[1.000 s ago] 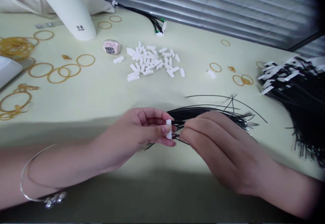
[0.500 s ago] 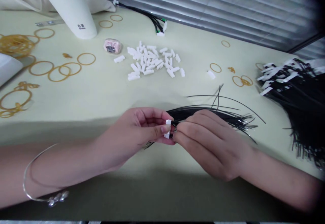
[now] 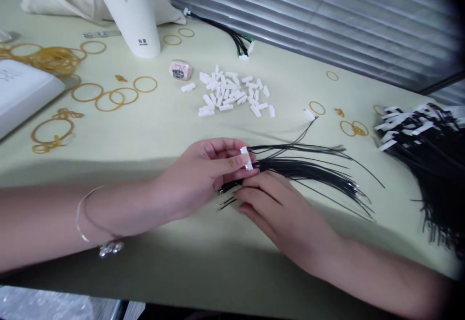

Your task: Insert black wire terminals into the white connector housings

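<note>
My left hand (image 3: 214, 165) pinches a small white plastic connector housing (image 3: 246, 158) between thumb and fingers. Several thin black wires (image 3: 290, 146) run from the housing toward the right. Beneath it lies a bundle of loose black wires (image 3: 308, 171) with bare metal tips at both ends. My right hand (image 3: 286, 213) is over the left end of this bundle, fingers bent together on the black wires there. Its fingertips partly cover the wires, so how many are gripped is hidden.
White housings (image 3: 232, 92) lie in a loose pile behind my hands. Finished-looking black wires with white housings (image 3: 421, 141) are heaped at the right. Rubber bands (image 3: 87, 92), a white cup (image 3: 141, 29), a pink case (image 3: 180, 69) and a white box (image 3: 25, 95) are around the left side.
My right hand has moved from beside the housing down to the left end of the loose wires. My left hand still holds the housing, now lifted slightly away from the right fingers. The view has shifted.
</note>
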### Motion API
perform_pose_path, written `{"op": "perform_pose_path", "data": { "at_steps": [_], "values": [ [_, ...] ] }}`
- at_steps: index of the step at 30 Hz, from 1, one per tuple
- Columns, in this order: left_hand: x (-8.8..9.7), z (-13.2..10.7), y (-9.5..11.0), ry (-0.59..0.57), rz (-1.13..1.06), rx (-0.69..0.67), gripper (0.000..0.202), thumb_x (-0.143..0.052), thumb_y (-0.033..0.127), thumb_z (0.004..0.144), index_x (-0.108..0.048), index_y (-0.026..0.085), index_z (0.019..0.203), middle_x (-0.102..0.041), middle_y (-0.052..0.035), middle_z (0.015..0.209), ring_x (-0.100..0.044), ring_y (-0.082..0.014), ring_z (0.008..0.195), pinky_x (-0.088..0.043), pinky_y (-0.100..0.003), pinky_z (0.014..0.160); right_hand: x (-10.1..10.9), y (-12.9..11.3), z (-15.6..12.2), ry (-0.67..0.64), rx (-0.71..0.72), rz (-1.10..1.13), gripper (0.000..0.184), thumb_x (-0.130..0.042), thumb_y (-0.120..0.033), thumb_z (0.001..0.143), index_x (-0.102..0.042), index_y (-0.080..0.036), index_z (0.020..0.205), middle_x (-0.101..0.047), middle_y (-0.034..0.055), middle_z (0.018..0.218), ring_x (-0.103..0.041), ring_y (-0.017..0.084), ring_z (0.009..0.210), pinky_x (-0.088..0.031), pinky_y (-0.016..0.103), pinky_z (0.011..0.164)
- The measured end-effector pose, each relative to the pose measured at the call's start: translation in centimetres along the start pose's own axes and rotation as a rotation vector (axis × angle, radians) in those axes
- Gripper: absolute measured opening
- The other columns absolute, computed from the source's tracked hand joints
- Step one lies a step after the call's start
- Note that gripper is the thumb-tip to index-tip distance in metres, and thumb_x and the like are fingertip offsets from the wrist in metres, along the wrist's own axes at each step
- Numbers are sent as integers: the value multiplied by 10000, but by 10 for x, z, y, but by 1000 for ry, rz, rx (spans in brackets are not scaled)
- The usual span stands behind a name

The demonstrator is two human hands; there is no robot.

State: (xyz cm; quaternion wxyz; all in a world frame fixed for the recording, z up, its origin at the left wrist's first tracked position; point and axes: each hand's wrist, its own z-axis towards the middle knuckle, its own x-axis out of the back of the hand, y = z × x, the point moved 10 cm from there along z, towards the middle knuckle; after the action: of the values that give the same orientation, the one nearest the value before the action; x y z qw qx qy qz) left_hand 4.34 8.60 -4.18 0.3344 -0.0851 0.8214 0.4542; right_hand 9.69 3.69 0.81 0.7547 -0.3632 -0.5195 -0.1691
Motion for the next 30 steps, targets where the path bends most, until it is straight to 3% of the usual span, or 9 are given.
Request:
{"op": "perform_pose_path", "data": {
  "at_steps": [5,9,12,15,19,30],
  "values": [
    [5,5,1,33,46,-28,160,-669,145,752,-596,106,889,-600,-11,813,-593,-78,764,-495,-187,765,-5,7,1,-21,4,-58,196,-425,-130,878,-598,-98,791,-551,85,879,-457,182,874,-394,373,824],
    [1,4,0,21,75,-18,132,-655,139,765,-586,108,872,-586,3,801,-597,-73,739,-493,-182,746,23,5,-4,78,1,-58,150,-402,-94,875,-534,-100,804,-571,72,877,-503,150,828,-409,287,744],
    [-1,2,-1,6,113,2,143,-661,160,765,-589,120,883,-591,4,813,-613,-85,758,-490,-197,771,47,22,-6,139,-119,-59,62,-455,-94,846,-510,-123,857,-566,14,777,-509,83,679,-380,207,600],
    [-1,0,-1,-7,173,13,159,-665,202,770,-597,142,900,-596,10,824,-623,-88,775,-475,-186,774,57,37,-7,135,-191,-18,43,-506,-117,824,-526,-154,835,-516,-35,678,-443,41,572,-339,172,538],
    [1,-1,-2,-6,259,25,170,-662,223,776,-602,152,918,-609,12,817,-626,-75,753,-450,-139,705,59,41,-5,132,-196,-6,70,-532,-102,787,-551,-163,757,-501,-47,635,-413,31,553,-319,162,529],
    [-6,-1,-2,-49,303,15,117,-659,186,771,-604,142,865,-614,30,763,-620,-60,720,-454,-136,692,52,48,-5,30,-315,18,111,-521,-125,778,-555,-166,681,-501,-55,558,-391,32,471,-275,168,449]
  ]
}}
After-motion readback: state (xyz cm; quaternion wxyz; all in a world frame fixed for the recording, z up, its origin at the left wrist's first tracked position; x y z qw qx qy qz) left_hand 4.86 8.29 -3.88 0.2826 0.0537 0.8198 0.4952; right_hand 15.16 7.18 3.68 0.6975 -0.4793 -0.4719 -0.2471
